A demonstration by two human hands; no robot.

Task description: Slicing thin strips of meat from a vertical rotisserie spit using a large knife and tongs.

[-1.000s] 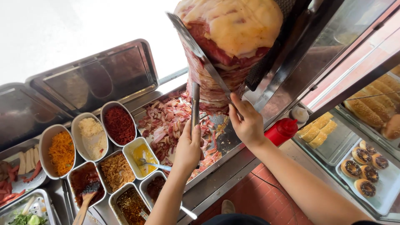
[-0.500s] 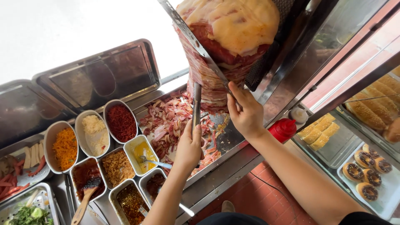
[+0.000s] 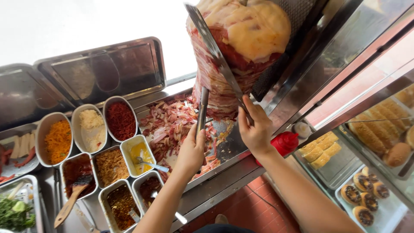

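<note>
Overhead, one long knife (image 3: 215, 56): flat steel blade, long axis running diagonally from the upper left down to the lower right, tip pointing up and away, edge laid against the side of the meat cone. Handle end hidden inside the right hand (image 3: 255, 129), whose grip is clenched round it just below the cone.

One meat cone (image 3: 239, 51): upright stack of thin layered slices, red and pink at the flank, pale yellow and glossy on top, standing above the tray.

One pair of tongs (image 3: 202, 113): slim metal, long axis near vertical, tips pointing up and touching the cone's lower edge. Left hand (image 3: 192, 151) grasps the lower end, grip closed round it.

One steel tray (image 3: 230, 149) under the cone, holding a heap of meat shavings (image 3: 166, 125), pink and red, spread leftward.

Steel tubs on the worktop to the left: grated orange carrot (image 3: 58, 140), white shreds (image 3: 90, 129), dark red relish (image 3: 120, 121), yellow sauce (image 3: 142, 151) with a spoon, brown fried bits (image 3: 111, 162), dark sauce with a wooden spatula (image 3: 69, 205).

One red squeeze bottle (image 3: 285, 143) just beside the right wrist.

Behind glass at right: bread rolls (image 3: 379, 125) and small round pastries (image 3: 362, 194).
</note>
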